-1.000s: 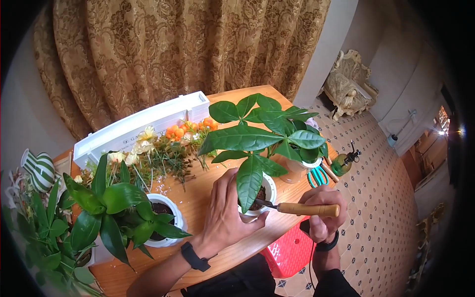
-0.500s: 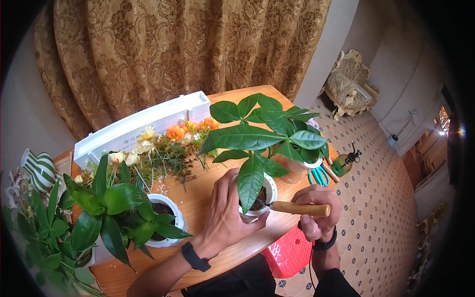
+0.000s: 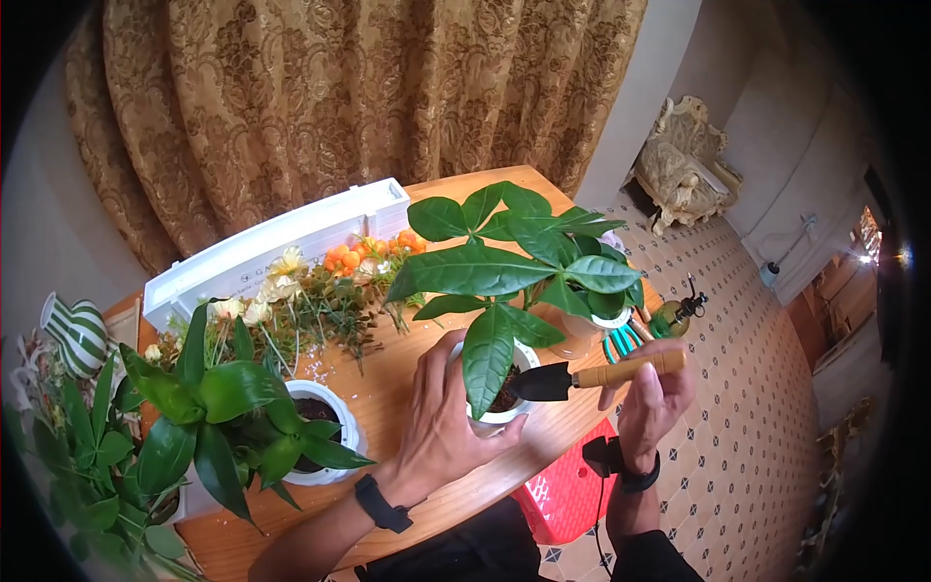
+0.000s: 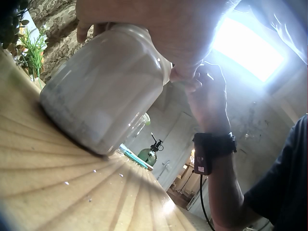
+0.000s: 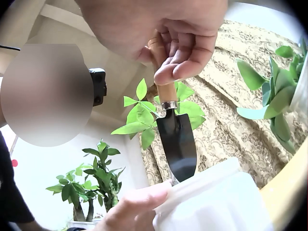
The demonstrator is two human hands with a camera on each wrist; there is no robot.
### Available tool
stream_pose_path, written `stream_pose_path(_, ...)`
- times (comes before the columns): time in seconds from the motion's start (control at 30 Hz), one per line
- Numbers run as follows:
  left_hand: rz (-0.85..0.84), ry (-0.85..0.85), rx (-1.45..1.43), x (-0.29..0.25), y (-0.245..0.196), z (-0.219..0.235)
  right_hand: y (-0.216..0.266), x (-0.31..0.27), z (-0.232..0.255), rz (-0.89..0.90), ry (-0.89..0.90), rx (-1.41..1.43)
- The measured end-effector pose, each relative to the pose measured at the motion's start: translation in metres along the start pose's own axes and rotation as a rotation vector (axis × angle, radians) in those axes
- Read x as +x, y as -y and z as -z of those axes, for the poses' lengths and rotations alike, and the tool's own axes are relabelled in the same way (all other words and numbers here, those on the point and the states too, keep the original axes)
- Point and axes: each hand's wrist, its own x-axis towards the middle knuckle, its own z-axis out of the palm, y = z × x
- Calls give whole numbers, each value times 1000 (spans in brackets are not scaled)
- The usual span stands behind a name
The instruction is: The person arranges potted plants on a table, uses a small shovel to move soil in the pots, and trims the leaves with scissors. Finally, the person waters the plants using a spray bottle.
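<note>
My left hand [image 3: 436, 417] grips a white pot [image 4: 106, 86] by its upper side, thumb along the near rim. Dark soil [image 3: 504, 395] shows inside it, partly covered by a broad green leaf [image 3: 488, 359]. In my right hand [image 3: 661, 403] is a small trowel [image 3: 545, 382], held by its wooden handle [image 3: 630, 370] with curled fingers. Its black blade [image 5: 179, 144] lies nearly level in the head view, tip over the soil at the pot's right rim. The right wrist view has the blade pointing down to the rim, close to the left thumb.
A second white pot [image 3: 341, 412] with a leafy plant [image 3: 208, 403] stands left on the wooden table [image 3: 407, 354]. Behind lie artificial flowers [image 3: 281, 286] and a white planter box [image 3: 291, 238]. Teal-handled scissors [image 3: 621, 341] and a spray bottle [image 3: 674, 315] are right; a red stool [image 3: 567, 490] stands below.
My right hand has turned and lifted the trowel to the upper right, bringing most of its blade into view out of the pot. The left hand stays on the pot.
</note>
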Motion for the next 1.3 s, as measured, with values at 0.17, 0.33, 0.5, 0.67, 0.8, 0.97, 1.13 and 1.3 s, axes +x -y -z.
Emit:
stream_pose_path(0.17,6,-3,-16,0,-1,0,-9,7,-5,-201,-34,85)
stream_pose_path(0.33,-39,-29,-18,1,1,-1,-10,13,-13,-241,3,131)
stream_pose_path(0.5,-31,-16,-8,0,2,-1,-13,17,-16,-241,14,119)
stream_pose_path(0.67,-12,1,-16,-1,3,-2,-15,21,-18,-252,12,98)
stream_pose_path(0.8,-23,5,-19,0,1,0,-17,24,-22,-271,-25,82)
stream_pose_path(0.97,-20,7,-25,1,1,0,-20,26,-25,-280,-36,71)
stream_pose_path(1.13,-13,14,-40,0,3,-1,-20,28,-26,-279,-42,48)
stream_pose_path(1.3,-17,9,-32,0,4,-2,-20,28,-25,-228,-120,56)
